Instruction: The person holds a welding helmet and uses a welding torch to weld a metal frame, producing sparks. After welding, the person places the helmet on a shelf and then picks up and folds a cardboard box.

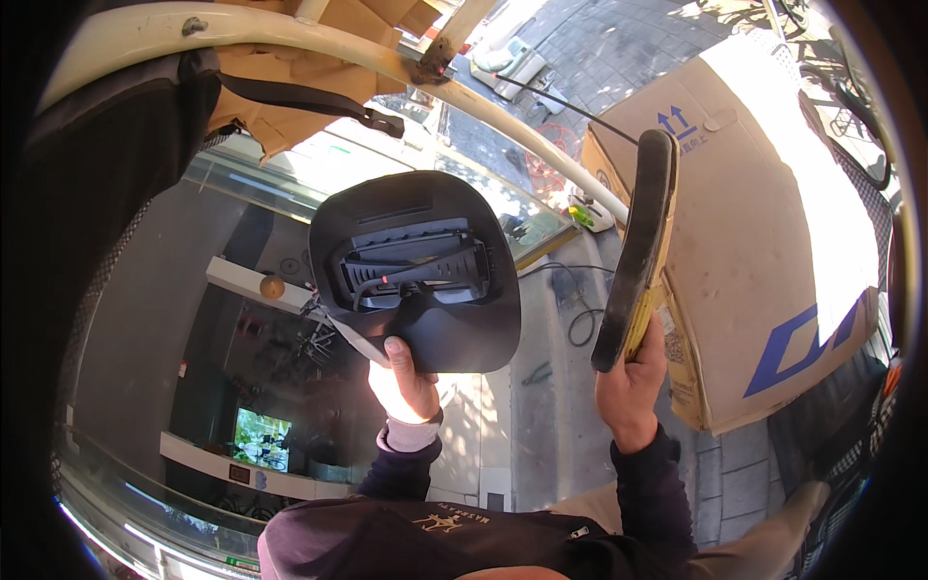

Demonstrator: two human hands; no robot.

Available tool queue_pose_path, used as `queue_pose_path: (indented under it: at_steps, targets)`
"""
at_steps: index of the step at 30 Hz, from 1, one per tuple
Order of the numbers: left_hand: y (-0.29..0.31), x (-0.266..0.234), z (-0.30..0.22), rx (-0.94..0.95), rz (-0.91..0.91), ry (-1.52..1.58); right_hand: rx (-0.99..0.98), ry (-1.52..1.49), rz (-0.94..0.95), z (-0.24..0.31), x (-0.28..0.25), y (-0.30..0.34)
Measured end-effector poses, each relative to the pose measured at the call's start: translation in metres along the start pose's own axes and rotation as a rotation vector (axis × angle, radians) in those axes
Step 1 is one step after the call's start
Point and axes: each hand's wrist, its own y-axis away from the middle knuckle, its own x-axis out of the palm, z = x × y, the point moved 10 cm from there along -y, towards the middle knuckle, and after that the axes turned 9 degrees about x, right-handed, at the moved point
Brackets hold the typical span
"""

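The left hand (406, 387) is gripping the lower edge of a black seat base (416, 271), thumb pressed on its face, and is holding it up in front of the camera. The base is showing its underside, with a ribbed black bracket and rails set in a recess near the middle. The right hand (633, 382) is clamping the lower end of a seat pad (638, 242), which is standing almost upright and edge-on, black on one face with yellow foam showing along the other. The two hands are apart, each closed on its own piece, and the base and the pad are not touching; the pad is sitting just to the right of the base.

Behind the pad a large cardboard box (773, 242) with blue print is lying on the paved ground. A pale curved tube (338, 39) is arching across the top, with brown padding and a black strap (309, 97) hanging from it. A glass shopfront (290, 174) is filling the left side. Dark sleeves are covering both forearms.
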Motion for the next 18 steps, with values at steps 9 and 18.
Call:
queue_pose_path:
  at_steps: [9,18]
  targets:
    - [0.081,0.016,0.108,-0.261,-0.184,0.484,0.042,0.083,0.014,-0.047,-0.027,0.015]
    - [0.134,0.005,0.156,-0.428,-0.066,0.566,-0.102,0.123,-0.017,-0.069,-0.022,0.024]
